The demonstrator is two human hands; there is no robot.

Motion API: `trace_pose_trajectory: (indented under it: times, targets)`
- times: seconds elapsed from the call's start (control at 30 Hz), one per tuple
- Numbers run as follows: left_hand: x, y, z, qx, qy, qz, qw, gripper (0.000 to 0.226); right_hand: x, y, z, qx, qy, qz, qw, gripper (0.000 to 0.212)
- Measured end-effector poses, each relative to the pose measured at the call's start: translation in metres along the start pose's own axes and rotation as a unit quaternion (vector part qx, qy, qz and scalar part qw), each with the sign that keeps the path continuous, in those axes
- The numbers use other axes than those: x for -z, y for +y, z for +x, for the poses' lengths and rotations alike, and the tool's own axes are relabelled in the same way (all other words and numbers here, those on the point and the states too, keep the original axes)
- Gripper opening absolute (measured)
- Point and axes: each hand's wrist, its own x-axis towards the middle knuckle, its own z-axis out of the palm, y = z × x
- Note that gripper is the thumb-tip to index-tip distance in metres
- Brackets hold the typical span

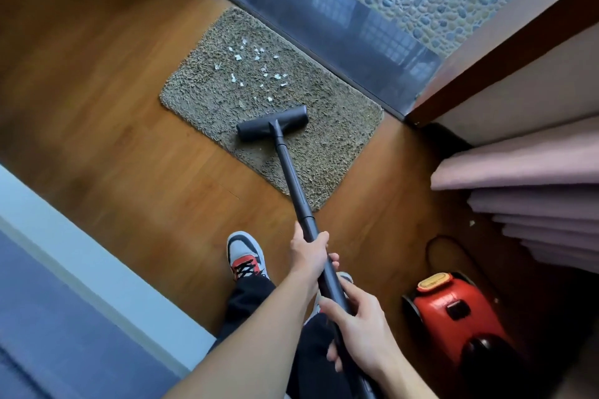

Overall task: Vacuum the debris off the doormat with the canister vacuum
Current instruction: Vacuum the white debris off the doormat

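Doormat [324, 152]: white scraps [252, 68] litter its far half; task looks barely begun | floor head [272, 123] sits on its near half, short of scraps | left hand [308, 249] and right hand [359, 330] both wrapped round wand [291, 178] | canister vacuum [453, 314] right of doormat

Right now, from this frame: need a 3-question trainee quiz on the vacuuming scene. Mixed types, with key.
1. True or false: the floor head lies on top of the white scraps on the doormat.
2. The left hand and the right hand both grip the wand. Which is nearer the floor head? A) right B) left C) level
3. Fill in: the red canister sits on the wood floor to the person's ____.

Key
1. False. The scraps lie beyond the head, which rests on the mat's near part.
2. B
3. right
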Motion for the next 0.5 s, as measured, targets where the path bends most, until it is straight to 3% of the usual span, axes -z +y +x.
trace_pose_trajectory:
  times: [0.13, 0.5]
  targets:
    - [-0.011, -0.01, 0.0, -0.005, 0.006, 0.016, 1.0, 0.072, 0.008, 0.011, -0.001, -0.004, 0.009, 0.009, 1.0, 0.054]
    - [-0.015, 0.014, 0.024, -0.048, 0.003, 0.031, 0.998, 0.058, 0.004, -0.012, 0.018, 0.065, 0.02, 0.034, 0.997, 0.023]
